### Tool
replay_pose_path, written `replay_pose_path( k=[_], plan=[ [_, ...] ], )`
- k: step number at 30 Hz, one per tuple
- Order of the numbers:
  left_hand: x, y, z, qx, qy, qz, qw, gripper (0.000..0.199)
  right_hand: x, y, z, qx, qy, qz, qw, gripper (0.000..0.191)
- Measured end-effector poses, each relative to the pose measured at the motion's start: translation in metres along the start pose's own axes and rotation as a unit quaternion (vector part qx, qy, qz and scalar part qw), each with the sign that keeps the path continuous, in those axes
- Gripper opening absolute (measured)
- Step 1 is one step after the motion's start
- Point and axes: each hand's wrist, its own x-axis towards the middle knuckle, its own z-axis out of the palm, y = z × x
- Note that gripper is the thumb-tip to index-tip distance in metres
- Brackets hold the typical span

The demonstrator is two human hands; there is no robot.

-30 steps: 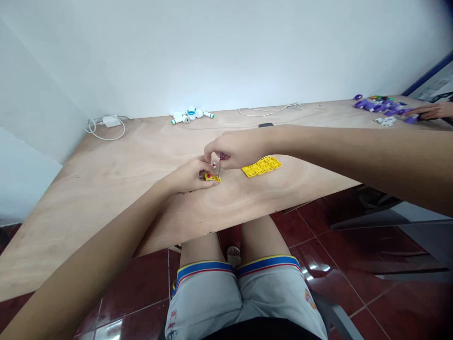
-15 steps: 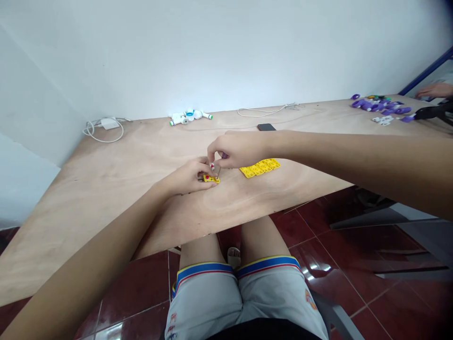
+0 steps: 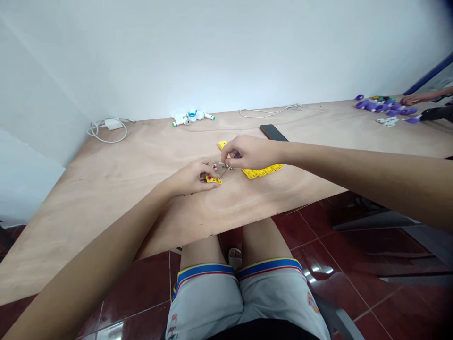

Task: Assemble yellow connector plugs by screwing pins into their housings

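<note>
Near the table's front edge, my left hand (image 3: 196,178) grips a small yellow piece (image 3: 213,180) with a red spot on it. My right hand (image 3: 244,152) is closed on a screwdriver (image 3: 238,155) with a dark purple handle, its thin shaft slanting down-left to the yellow piece. Small metal bits (image 3: 229,167) lie just beneath my right fingers. A row of yellow parts (image 3: 262,171) rests beside my right wrist, partly covered by it. Behind my right fingertips another yellow piece (image 3: 222,145) shows.
A dark phone (image 3: 273,132) lies behind my right forearm. White parts (image 3: 193,117) and white cables (image 3: 112,123) are along the wall. At the far right another person's hand (image 3: 412,99) is over purple parts (image 3: 380,106) on the table (image 3: 106,189).
My right hand has shifted slightly right and down, tilting the screwdriver and uncovering the metal bits and the rear yellow piece. More of the phone shows. The other person's hand has reached toward the purple parts.
</note>
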Motion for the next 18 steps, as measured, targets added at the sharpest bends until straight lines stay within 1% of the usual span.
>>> replay_pose_path(
  k=[4, 7, 12, 16, 18],
  plan=[
    [0.0, -0.002, 0.001, 0.006, 0.005, 0.003, 1.0, 0.028, -0.006, 0.008, 0.005, 0.06, 0.018, 0.017, 0.998, 0.024],
    [0.0, -0.001, 0.001, 0.001, 0.005, 0.003, 1.0, 0.027, -0.011, 0.014, 0.013, 0.101, 0.046, 0.048, 0.993, 0.023],
    [0.001, 0.002, 0.0, 0.002, 0.004, 0.013, 1.0, 0.024, -0.019, 0.025, 0.028, 0.2, 0.091, 0.105, 0.97, 0.023],
    [0.001, 0.002, 0.0, 0.0, 0.006, 0.011, 1.0, 0.023, -0.021, 0.03, 0.033, 0.248, 0.121, 0.103, 0.956, 0.018],
    [0.001, 0.001, 0.001, -0.002, 0.005, 0.009, 1.0, 0.023, -0.022, 0.03, 0.031, 0.285, 0.143, 0.103, 0.942, 0.016]
  ],
)
